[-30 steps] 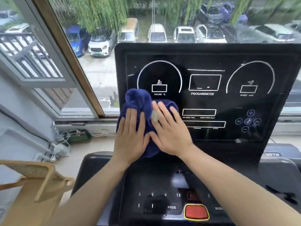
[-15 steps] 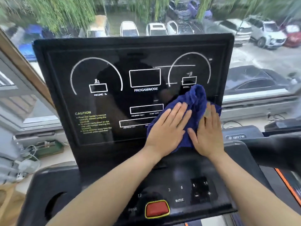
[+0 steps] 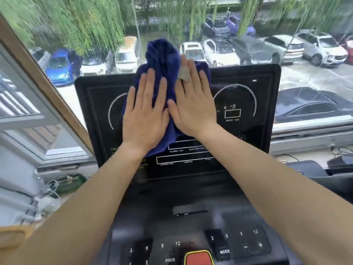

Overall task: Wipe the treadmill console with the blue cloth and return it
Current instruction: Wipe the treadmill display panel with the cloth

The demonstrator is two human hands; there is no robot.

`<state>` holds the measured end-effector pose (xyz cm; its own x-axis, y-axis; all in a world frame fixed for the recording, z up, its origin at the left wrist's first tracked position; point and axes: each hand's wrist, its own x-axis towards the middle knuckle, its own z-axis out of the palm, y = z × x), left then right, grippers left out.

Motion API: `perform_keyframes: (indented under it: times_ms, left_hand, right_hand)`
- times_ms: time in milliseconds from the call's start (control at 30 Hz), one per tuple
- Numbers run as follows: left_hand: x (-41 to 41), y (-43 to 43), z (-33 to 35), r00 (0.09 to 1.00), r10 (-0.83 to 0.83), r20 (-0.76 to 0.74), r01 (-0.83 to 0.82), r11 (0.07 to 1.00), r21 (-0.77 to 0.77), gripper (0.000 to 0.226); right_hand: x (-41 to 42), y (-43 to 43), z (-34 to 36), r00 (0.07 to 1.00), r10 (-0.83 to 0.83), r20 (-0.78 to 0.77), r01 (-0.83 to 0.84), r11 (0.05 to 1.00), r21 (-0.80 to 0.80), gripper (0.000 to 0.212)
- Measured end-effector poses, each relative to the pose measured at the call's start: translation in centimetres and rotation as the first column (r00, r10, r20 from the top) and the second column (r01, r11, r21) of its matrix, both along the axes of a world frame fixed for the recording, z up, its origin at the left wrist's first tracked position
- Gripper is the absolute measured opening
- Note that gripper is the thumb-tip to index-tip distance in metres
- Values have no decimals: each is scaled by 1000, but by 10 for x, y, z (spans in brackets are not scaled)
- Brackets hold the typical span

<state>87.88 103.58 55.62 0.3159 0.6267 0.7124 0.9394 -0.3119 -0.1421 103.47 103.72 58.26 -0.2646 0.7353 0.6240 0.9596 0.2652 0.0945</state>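
The black treadmill console (image 3: 254,104) stands upright in front of me with white dial outlines and boxes on its glossy panel. A dark blue cloth (image 3: 162,56) is bunched against the panel's upper middle, its top sticking up above the console's top edge. My left hand (image 3: 145,115) and my right hand (image 3: 193,104) lie flat side by side on the cloth, fingers spread and pointing up, pressing it to the panel. A grey bandage wraps one finger of my right hand. The cloth hides the panel's centre display.
Below the panel lies the lower control deck (image 3: 191,211) with number keys and a red stop button (image 3: 198,258). A large window (image 3: 296,50) behind the console shows parked cars and trees. Cables and a green item (image 3: 70,183) sit on the sill at left.
Both hands slid the cloth from the panel's lower left across to the right, then up to the top middle, where it now overhangs the console's top edge.
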Motion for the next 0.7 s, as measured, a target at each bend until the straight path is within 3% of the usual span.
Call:
perform_keyframes:
  times_ms: [200,333,567,700]
  left_hand:
    - [-74,-26,-29,970,216,113,-198,968,-153,66]
    - [-39,-14,-7,955,255,152,-230,960,-162,72]
    - [109,10,28,990,-116,-84,112,992,-51,69]
    - [139,3,11,953,-238,-189,232,971,-54,62]
  right_hand:
    - [-73,-8,-14,946,216,241,-209,976,-54,70]
    - [-32,-1,0,958,199,207,-196,980,-36,70]
    - [141,-3,-3,989,-148,-22,147,987,-59,77]
    - [156,-29,-40,956,-248,-154,221,960,-174,77]
